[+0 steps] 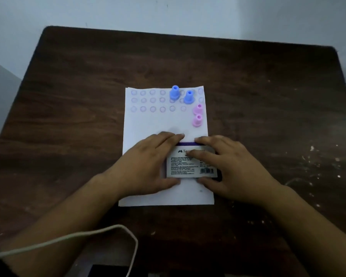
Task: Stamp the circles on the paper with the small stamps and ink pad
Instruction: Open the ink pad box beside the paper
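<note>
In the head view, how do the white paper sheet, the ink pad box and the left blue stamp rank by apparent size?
1. White paper sheet, largest.
2. White-labelled ink pad box.
3. Left blue plastic stamp, smallest, though it lies farther from the camera.

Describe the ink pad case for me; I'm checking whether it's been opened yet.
The ink pad case is a flat rectangle, still closed, lying on the lower half of the paper. A white printed label with barcode faces up; a purple edge shows along its far side. The left hand and right hand grip its sides.

Head view, steeply down, close.
</note>
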`<action>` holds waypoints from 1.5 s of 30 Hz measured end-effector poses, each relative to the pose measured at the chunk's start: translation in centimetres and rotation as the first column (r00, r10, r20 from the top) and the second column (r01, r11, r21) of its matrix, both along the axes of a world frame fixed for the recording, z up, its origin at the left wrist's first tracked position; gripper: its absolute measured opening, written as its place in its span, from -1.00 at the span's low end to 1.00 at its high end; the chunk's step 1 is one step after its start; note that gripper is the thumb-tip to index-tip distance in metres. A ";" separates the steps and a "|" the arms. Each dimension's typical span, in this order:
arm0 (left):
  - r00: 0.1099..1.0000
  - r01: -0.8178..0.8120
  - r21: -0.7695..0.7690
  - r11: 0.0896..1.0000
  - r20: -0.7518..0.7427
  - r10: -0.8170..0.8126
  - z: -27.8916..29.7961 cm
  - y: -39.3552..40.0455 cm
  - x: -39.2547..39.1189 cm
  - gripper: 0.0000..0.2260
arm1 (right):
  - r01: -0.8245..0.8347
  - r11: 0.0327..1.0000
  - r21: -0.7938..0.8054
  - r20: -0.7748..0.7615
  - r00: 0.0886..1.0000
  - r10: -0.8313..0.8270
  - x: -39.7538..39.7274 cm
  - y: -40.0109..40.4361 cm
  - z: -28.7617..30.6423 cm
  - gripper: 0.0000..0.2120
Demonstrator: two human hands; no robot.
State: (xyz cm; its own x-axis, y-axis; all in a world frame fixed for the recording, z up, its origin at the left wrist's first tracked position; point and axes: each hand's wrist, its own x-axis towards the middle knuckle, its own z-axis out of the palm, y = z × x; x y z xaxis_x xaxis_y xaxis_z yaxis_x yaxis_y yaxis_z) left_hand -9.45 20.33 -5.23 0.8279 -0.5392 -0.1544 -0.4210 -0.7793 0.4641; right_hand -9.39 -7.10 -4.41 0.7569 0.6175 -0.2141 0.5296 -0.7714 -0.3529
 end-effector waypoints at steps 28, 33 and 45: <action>0.993 -0.072 -0.117 0.991 0.090 0.082 -0.5 0.4 -1.2 -0.01 | -0.026 0.992 0.122 0.222 0.975 -0.002 -0.5 -0.7 -1.2 -0.25; 0.996 -0.027 -0.076 0.997 0.084 0.034 0.1 0.5 -1.2 -0.18 | -0.026 0.988 0.154 0.197 0.980 -0.005 -0.4 -1.2 -1.3 -0.29; 0.982 -0.013 -0.033 0.999 0.187 0.019 -0.9 0.7 -0.9 -0.13 | -0.019 0.972 0.234 0.199 0.980 -0.028 0.4 -1.5 -1.3 -0.45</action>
